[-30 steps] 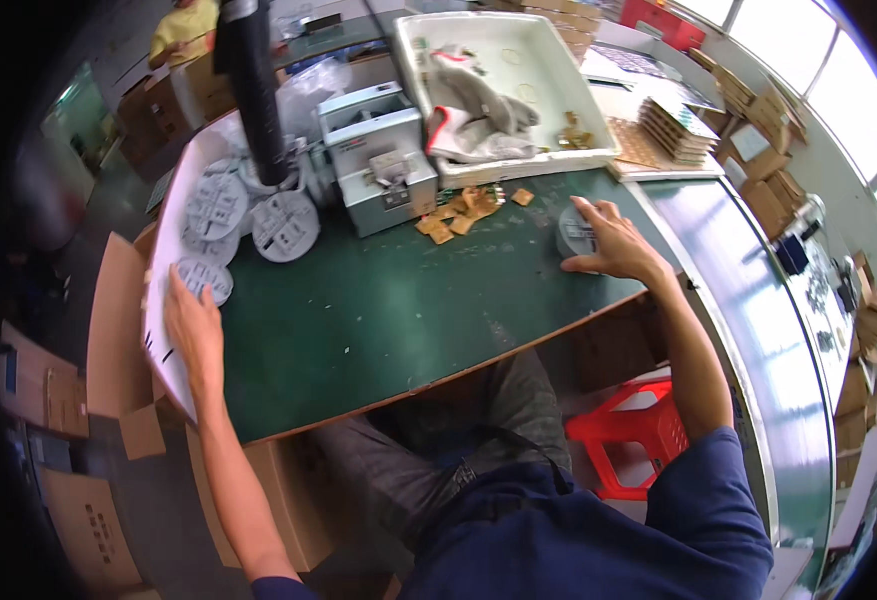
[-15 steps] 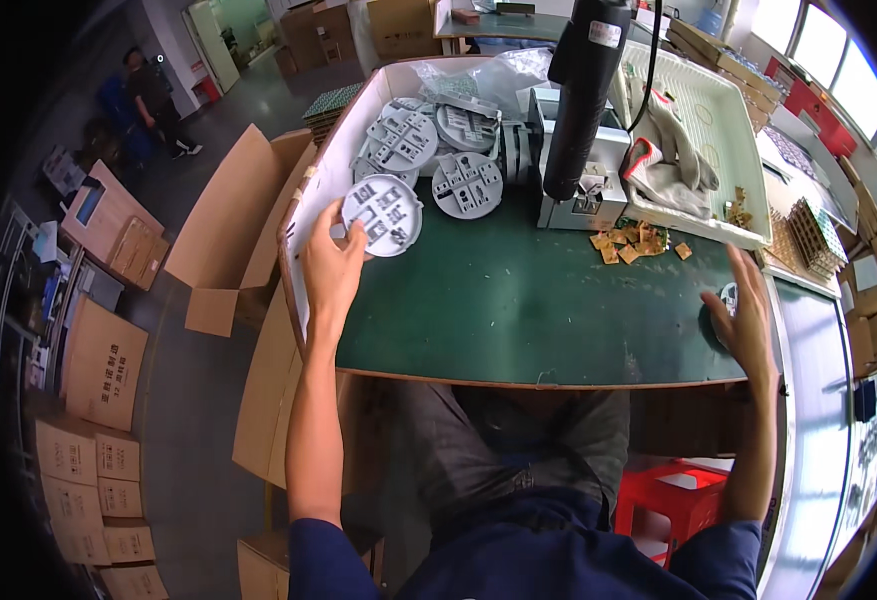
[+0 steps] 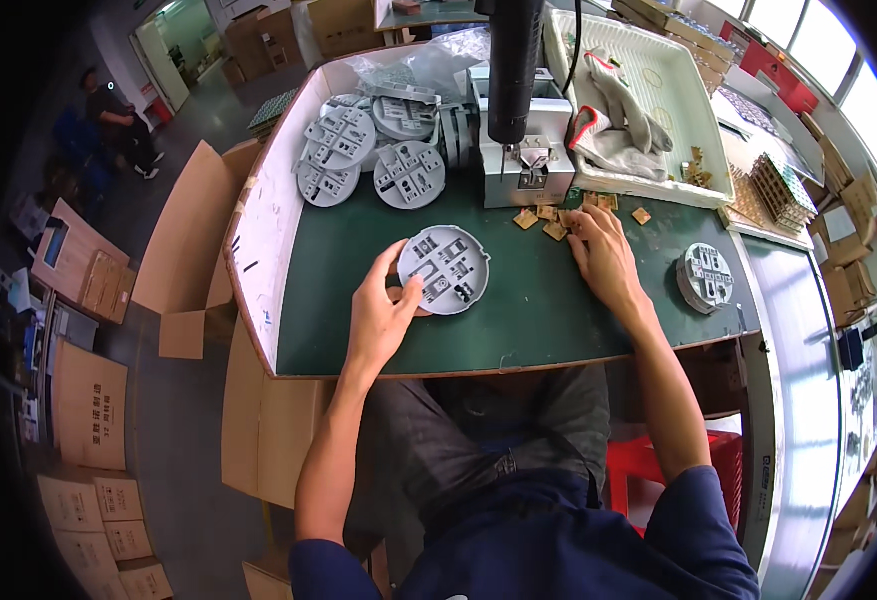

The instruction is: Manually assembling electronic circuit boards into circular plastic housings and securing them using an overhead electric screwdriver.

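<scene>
My left hand (image 3: 383,310) grips a round grey plastic base (image 3: 444,270) by its left edge, above the near part of the green tabletop. Its moulded inner side, with several slots, faces up. At the small brass-coloured metal pieces (image 3: 555,230), my right hand (image 3: 606,258) reaches down with its fingers apart, fingertips touching or just over them. Just beyond stands a small metal press fixture (image 3: 524,165), under a black cylindrical tool (image 3: 514,80). More round grey bases (image 3: 410,175) lie piled at the far left. A short stack of round bases (image 3: 705,275) sits at the right.
A white tray (image 3: 703,120) at the far right holds grey gloves (image 3: 618,115) with red cuffs and some brass pieces. A raised white border (image 3: 258,240) edges the table's left. Open cardboard boxes (image 3: 183,245) stand beside it. Under the right side is a red stool (image 3: 723,465).
My left hand has brought the grey base nearer and rightward, away from the pile. My right hand has left the round bases at the right edge and moved leftward to the brass pieces.
</scene>
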A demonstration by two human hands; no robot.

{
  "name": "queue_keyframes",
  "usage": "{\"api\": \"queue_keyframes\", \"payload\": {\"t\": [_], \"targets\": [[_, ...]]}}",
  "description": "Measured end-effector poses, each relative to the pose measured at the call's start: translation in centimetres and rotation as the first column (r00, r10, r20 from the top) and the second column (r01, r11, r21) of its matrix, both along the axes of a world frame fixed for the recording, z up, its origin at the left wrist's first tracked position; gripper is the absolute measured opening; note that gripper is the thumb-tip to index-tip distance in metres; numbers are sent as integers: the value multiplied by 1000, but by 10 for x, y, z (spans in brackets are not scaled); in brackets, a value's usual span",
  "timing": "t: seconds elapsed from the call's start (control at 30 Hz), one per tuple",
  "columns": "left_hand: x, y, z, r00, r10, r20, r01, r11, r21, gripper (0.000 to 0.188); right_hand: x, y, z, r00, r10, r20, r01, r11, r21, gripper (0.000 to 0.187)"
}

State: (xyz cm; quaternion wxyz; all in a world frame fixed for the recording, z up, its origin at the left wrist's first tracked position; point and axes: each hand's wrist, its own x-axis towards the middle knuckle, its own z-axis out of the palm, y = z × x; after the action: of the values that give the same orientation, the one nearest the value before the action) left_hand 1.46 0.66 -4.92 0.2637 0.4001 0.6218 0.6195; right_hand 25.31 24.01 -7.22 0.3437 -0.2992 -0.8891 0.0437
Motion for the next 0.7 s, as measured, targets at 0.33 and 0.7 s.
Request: {"api": "queue_keyframes", "payload": {"t": [0.33,0.7], "targets": [[5,2,-3,998,-38,-59,37,999,-9,45,17,-26,20,999,-36,21,33,993,117,14],[20,24,3,948,-109,-300,50,979,-199,44,22,-21,34,999,8,-45,-6,999,53,30]]}}
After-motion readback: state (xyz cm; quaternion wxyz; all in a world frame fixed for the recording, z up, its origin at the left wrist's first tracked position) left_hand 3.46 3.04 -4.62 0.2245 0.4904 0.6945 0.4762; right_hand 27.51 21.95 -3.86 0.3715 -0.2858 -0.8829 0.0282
